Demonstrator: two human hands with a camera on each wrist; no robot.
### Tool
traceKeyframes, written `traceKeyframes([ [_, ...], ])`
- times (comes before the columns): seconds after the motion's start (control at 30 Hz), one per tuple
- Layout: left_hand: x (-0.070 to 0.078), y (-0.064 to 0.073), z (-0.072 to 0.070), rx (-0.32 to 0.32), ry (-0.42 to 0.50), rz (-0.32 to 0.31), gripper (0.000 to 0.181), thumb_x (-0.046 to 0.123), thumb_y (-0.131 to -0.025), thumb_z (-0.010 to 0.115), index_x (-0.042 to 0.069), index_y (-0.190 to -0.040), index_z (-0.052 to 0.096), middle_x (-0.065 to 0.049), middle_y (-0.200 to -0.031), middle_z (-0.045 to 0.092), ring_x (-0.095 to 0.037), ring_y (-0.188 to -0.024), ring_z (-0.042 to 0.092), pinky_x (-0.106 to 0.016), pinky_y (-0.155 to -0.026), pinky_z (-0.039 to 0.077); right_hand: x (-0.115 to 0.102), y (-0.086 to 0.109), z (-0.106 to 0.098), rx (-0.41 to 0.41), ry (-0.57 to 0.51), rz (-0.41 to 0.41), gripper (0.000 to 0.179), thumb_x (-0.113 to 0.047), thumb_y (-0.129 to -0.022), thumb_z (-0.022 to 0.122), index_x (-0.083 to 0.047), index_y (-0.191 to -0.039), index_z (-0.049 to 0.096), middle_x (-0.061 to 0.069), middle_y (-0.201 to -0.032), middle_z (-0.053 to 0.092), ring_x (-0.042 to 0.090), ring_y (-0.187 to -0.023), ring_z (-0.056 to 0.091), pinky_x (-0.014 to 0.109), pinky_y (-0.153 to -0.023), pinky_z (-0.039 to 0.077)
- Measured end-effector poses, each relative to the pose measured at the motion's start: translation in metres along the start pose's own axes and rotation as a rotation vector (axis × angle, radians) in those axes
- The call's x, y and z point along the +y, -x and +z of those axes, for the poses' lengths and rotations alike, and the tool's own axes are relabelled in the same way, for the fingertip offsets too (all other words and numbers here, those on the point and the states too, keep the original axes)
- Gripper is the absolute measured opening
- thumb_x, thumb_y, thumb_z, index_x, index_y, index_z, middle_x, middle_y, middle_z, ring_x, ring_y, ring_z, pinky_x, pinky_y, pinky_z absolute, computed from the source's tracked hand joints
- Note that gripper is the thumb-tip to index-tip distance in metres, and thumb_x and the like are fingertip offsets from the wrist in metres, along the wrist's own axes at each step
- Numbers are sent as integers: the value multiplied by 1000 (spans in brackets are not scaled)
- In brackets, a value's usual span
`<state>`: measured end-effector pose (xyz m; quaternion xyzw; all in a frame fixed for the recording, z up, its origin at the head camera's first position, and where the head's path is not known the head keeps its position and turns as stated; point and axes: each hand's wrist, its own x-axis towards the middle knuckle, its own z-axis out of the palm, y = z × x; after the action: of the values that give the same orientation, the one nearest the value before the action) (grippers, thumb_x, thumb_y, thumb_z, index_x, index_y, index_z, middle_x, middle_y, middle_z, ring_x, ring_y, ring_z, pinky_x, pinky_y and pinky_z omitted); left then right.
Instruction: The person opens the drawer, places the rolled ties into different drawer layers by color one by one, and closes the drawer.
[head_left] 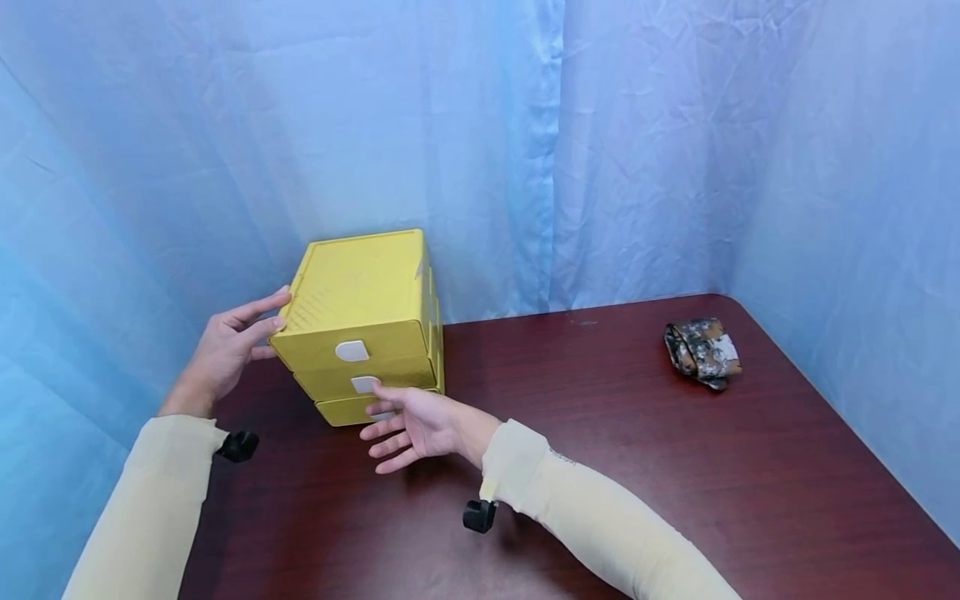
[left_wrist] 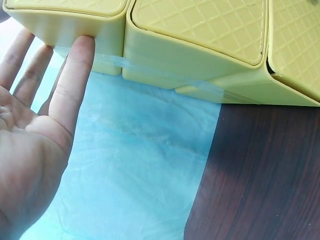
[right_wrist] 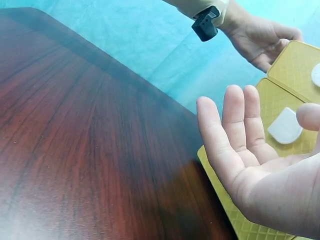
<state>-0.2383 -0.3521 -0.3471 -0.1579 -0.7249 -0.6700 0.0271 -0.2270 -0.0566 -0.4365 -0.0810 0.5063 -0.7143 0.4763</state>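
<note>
A yellow box of three stacked drawers [head_left: 356,279] stands near the curtain, a white pull tab [head_left: 351,351] on the top drawer. My left hand [head_left: 231,343] touches its left side near the top, fingers extended; in the left wrist view a straight finger [left_wrist: 75,80] rests against the yellow wall. In front of the drawers is my right hand [head_left: 423,423], fingers spread and palm facing inward. Its thumb tip is right at the middle drawer's white tab [head_left: 364,384]. That hand partly hides the bottom drawer [head_left: 347,411]. Nothing is gripped by the fingers in the right wrist view.
A folded camouflage-pattern cloth item [head_left: 703,353] lies at the right rear of the dark red wooden table [head_left: 675,475]. Light blue curtains [head_left: 495,150] hang behind and along both sides. Clear tape [left_wrist: 115,61] runs along the box's left side.
</note>
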Motion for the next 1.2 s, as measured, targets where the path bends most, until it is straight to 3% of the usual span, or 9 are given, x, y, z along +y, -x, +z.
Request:
traceKeyframes([
  [0.3,0,0,1,1,5,2,44,6,-102,61,8,-145,57,3,-159,41,-4,-116,63,-28,-74,61,17,0,-8,21,-41,47,73,-53,-101,56,1,-148,41,10,-110,64,27,-91,65,57,-96,52],
  [0.73,1,-3,2,1,1,-3,44,6,-102,61,7,-146,56,3,-159,41,-6,-114,65,-28,-74,61,33,-14,-18,90,-129,29,68,-51,-104,51,1,-146,40,8,-105,65,23,-85,65,54,-99,51],
  [0.97,-2,-5,2,-6,17,4,44,5,-102,61,7,-146,56,2,-159,42,-8,-112,66,-29,-74,61,38,-21,-16,116,-209,-20,60,-46,-109,41,1,-147,39,7,-99,65,20,-78,63,38,-82,57],
  [1.2,-1,-4,0,5,26,3,44,5,-102,62,7,-145,57,4,-157,44,-7,-112,66,-28,-73,61,39,-26,-9,128,-209,-47,61,-45,-109,41,2,-146,39,4,-95,65,19,-77,61,32,-74,57],
])
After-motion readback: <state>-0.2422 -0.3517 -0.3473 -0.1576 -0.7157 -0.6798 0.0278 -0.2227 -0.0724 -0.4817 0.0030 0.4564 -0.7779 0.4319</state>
